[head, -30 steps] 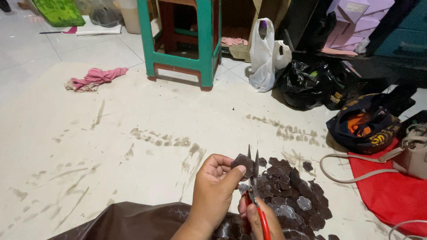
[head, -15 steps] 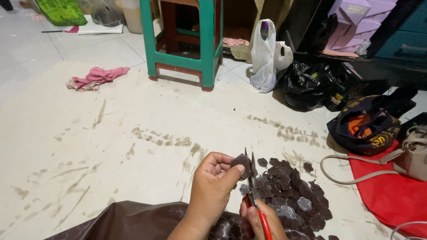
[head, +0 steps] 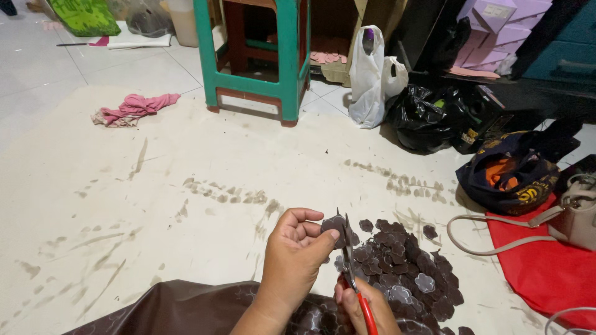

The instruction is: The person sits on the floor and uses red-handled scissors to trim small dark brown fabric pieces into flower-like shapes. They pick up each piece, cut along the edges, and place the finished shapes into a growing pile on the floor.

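My left hand [head: 293, 260] pinches a small dark brown cut-out piece [head: 334, 224] between thumb and fingers. My right hand [head: 366, 307], low at the frame's bottom edge, grips red-handled scissors [head: 351, 265] whose blades point up and meet the piece. Just to the right lies a pile of several dark flower-shaped cut-outs [head: 403, 267] on the cream floor mat [head: 155, 186]. A dark brown sheet of patterned material [head: 180, 309] spreads under my forearm at the bottom.
A green stool [head: 254, 68] stands at the back, with white plastic bags [head: 369, 74] and black bags [head: 428, 118] beside it. A pink rag [head: 133, 108] lies at the left. A dark bag [head: 512, 177], a beige handbag [head: 574, 214] and red cloth [head: 546, 273] sit at the right.
Hands and scissors stay in nearly the same place; the piece has turned slightly in my left fingers.
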